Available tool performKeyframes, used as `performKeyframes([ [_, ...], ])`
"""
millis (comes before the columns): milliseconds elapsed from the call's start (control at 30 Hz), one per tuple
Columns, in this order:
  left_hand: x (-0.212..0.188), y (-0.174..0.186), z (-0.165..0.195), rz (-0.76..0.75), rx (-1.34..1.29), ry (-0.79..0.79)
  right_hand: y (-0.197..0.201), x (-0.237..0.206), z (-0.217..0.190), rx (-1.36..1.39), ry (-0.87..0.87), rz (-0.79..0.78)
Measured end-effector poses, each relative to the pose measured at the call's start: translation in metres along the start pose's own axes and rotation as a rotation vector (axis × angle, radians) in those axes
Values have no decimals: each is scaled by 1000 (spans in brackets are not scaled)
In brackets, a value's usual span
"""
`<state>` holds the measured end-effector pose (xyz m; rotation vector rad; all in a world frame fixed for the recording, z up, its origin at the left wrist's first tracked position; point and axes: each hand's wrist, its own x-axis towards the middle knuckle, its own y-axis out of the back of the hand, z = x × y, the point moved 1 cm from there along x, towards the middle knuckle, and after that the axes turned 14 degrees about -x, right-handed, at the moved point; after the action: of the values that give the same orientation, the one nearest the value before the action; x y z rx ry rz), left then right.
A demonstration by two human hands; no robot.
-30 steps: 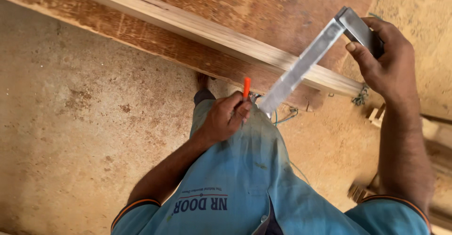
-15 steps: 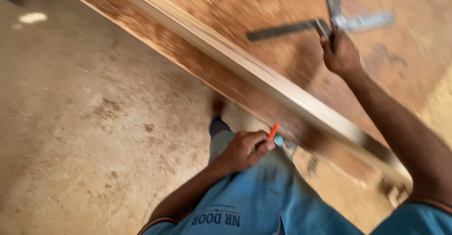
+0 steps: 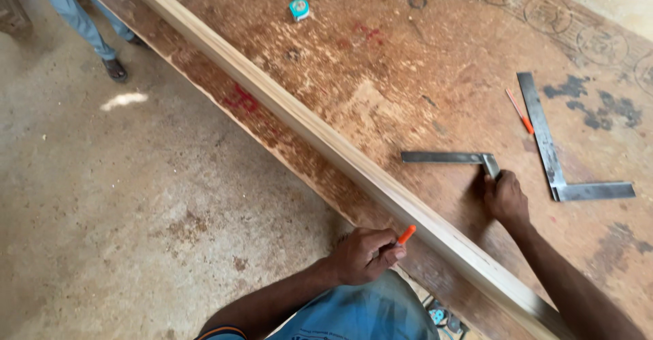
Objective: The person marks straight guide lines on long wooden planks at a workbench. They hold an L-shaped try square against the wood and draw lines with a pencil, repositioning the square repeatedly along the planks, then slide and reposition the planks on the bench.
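My left hand (image 3: 364,255) is closed around an orange pencil (image 3: 405,234), held just off the near edge of the workbench, close to a long pale wooden strip (image 3: 299,119) that lies diagonally along the bench. My right hand (image 3: 507,197) rests on the brown workbench top (image 3: 381,54) beyond the strip, gripping the stock end of a small metal try square (image 3: 449,157) that lies flat with its blade pointing left.
A larger metal square (image 3: 551,146) lies flat to the right, with a second orange pencil (image 3: 520,112) beside it. A teal tape measure (image 3: 298,8) sits far up the bench. Another person's legs (image 3: 81,13) stand at the top left on the concrete floor (image 3: 136,211).
My right hand has carried the small square from over the strip's edge down onto the bench top. The view has swung up along the bench. My left hand still holds the pencil.
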<state>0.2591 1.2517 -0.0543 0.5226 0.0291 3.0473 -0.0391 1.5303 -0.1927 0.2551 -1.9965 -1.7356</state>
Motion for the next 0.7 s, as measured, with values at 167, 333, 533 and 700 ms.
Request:
performKeyframes([
  [167,20,17,-4,-70,-83,-27,-13,0,3,-7,-117,-91],
  [333,29,15,-10,-77,-92,-62,-8,1,1,-71,-86,-90],
  [533,35,14,-1,9,43,-186,30,22,-16,-395,-123,-439],
  [700,91,35,-27,30,536,-214,71,17,-30,-471,-9,-455],
])
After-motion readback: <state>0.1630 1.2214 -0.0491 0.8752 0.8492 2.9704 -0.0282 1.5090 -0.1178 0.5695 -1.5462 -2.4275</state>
